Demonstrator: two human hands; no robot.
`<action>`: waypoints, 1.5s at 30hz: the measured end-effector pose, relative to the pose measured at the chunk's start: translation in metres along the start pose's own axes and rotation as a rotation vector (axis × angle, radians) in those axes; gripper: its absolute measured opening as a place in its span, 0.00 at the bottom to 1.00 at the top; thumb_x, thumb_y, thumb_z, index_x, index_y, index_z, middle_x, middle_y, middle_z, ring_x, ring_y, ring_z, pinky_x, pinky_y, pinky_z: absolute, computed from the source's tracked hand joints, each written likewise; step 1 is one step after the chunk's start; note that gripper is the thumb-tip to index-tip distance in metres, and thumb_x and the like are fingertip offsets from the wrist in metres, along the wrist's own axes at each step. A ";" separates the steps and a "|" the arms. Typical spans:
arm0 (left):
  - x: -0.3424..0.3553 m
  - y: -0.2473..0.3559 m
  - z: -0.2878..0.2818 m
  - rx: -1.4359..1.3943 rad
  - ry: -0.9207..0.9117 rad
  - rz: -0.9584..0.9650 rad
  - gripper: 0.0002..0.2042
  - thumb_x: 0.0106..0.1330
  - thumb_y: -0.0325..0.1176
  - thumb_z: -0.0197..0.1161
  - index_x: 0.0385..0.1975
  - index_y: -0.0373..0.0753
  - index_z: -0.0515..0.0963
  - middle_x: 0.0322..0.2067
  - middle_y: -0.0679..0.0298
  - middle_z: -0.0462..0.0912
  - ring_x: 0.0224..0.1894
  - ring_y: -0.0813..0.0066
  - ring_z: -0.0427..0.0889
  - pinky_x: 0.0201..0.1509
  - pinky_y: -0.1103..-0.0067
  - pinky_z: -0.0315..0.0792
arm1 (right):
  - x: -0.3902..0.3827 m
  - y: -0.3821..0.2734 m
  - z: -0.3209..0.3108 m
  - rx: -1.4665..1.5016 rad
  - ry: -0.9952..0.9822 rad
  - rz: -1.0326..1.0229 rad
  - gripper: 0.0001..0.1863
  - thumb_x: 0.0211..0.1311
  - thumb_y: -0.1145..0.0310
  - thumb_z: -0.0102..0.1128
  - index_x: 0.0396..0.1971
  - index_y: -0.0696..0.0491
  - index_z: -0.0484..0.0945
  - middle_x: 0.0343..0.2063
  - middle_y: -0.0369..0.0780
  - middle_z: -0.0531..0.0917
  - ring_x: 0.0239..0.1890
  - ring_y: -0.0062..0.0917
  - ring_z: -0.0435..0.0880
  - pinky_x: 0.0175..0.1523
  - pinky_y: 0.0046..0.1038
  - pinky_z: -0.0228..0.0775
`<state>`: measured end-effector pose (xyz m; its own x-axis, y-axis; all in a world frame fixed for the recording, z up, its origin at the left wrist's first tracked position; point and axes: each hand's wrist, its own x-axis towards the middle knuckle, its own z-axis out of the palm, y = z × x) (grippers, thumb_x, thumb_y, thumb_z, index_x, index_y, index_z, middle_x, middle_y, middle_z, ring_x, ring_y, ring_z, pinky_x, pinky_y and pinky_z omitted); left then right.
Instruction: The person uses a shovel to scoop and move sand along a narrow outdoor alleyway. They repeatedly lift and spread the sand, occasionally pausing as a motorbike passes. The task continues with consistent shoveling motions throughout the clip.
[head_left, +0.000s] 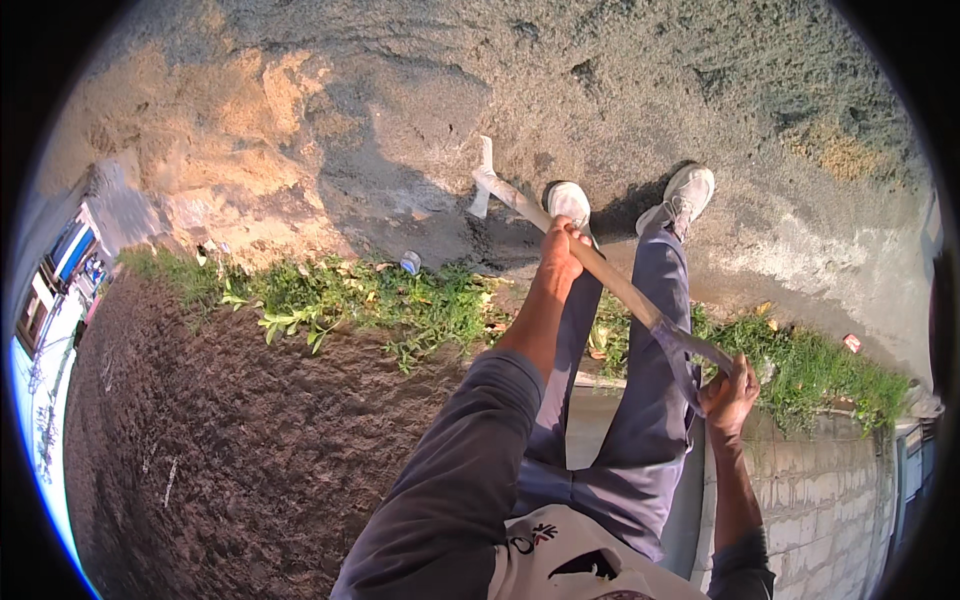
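Head view: fingers wrapped closed, the left hand (pixel 565 245) grips a mattock (pixel 622 288) partway along, the right hand (pixel 732 394) near its butt. Its pale head (pixel 483 182) is over rough ground (pixel 400 105), beyond the weedy edge (pixel 440 300). Progress cannot be told; no container is discernible.

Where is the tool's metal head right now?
In the head view's upper half, near the middle from side to side, the metal head sits left of the left shoe, past the left hand along the wooden handle.
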<state>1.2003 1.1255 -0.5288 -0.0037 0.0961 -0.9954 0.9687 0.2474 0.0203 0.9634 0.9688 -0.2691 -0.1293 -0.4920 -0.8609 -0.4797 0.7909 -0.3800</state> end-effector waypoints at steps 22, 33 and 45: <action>-0.053 0.021 -0.008 0.136 -0.080 0.217 0.13 0.56 0.31 0.61 0.18 0.47 0.61 0.15 0.72 0.59 0.18 0.76 0.62 0.25 0.75 0.68 | 0.084 0.017 -0.043 0.126 -0.069 0.051 0.23 0.65 0.50 0.57 0.23 0.56 0.74 0.08 0.33 0.68 0.07 0.18 0.68 0.11 0.23 0.59; -0.339 -0.119 0.099 0.521 -0.149 0.271 0.09 0.60 0.30 0.58 0.23 0.44 0.64 0.18 0.70 0.62 0.19 0.74 0.64 0.29 0.72 0.70 | -0.101 0.053 -0.252 0.625 0.145 0.198 0.25 0.67 0.45 0.50 0.20 0.51 0.64 0.09 0.38 0.66 0.06 0.29 0.67 0.09 0.32 0.59; -0.524 -0.249 0.378 1.063 -0.519 1.048 0.25 0.50 0.31 0.68 0.45 0.27 0.67 0.35 0.55 0.75 0.34 0.65 0.77 0.41 0.69 0.71 | -0.034 -0.015 -0.296 1.185 -0.464 0.393 0.23 0.70 0.51 0.44 0.24 0.55 0.68 0.08 0.36 0.68 0.06 0.23 0.69 0.10 0.24 0.66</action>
<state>1.0545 0.6488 -0.0474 0.6184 -0.5985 -0.5092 0.2118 -0.4971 0.8415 0.7178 0.8658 -0.1342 0.3348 -0.1780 -0.9253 0.5921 0.8037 0.0596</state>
